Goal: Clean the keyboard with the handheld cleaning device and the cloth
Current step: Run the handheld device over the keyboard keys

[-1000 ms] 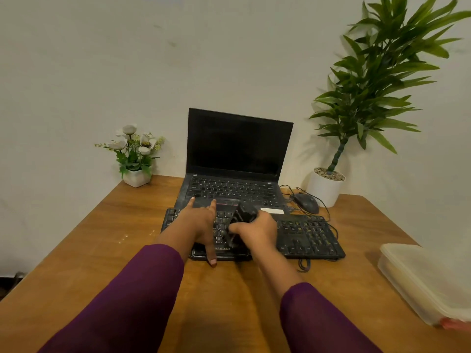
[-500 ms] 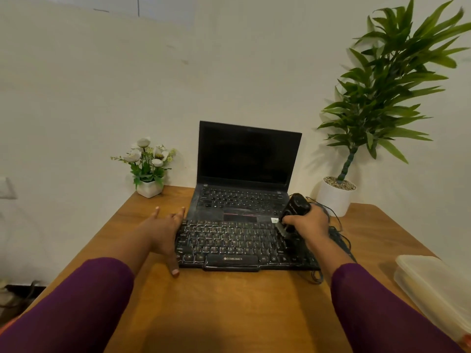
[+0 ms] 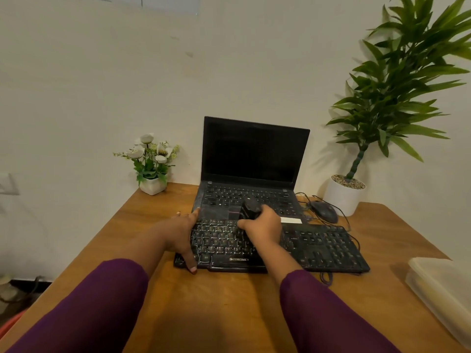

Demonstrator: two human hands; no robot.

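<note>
Now grips the black handheld cleaning device (image 3: 249, 207) in the right hand (image 3: 262, 228), fingers curled round its body, over the top middle rows of the black keyboard (image 3: 318, 248). Rests the left hand (image 3: 182, 233) on the keyboard's left end, fingers straight and spread, thumb down at its near edge. Finds the keyboard flat on the wooden table (image 3: 229, 301), against the front of an open laptop (image 3: 252, 154) behind it. Behind its right end, a mouse (image 3: 323, 211); further right, a plastic container (image 3: 441, 291).
</note>
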